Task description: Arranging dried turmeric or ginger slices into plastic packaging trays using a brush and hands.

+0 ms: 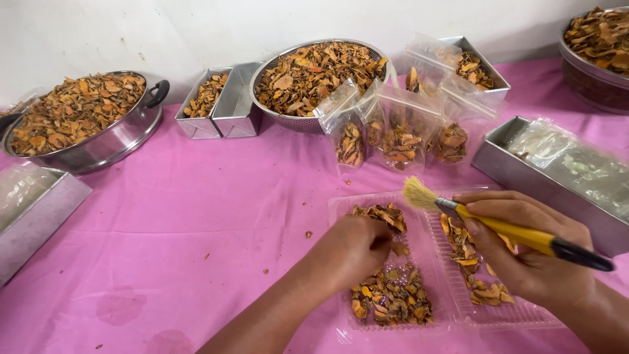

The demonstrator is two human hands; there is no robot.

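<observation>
Head view shows both hands working over a clear plastic clamshell tray (452, 314) that lies open near the front edge of the bench (196, 216), towards its right end. The left hand (354, 249) is curled, knuckles up, over the tray's left half, fingertips pinching into the dried orange-brown chips (393, 298); what exactly it grips is hidden under the fingers. More chips lie just beyond it at the tray's far edge and just in front of it. The right hand (524, 249) is closed around a paintbrush (504, 229) with a yellow handle and black end. The brush's long axis runs nearly along the bench, pale bristles pointing left and slightly away, over the tray's far rim and right beside the left hand's pile. A second strip of chips lies under the right hand in the ribbed right half.

The chips look brittle, curled and flaky; the tray is thin and glossy. Further back stand limp clear pouches (393, 131) partly filled, a wire-mesh colander (314, 72), a steel pot (85, 131) and rectangular steel tins (223, 105), on a pink cloth.
</observation>
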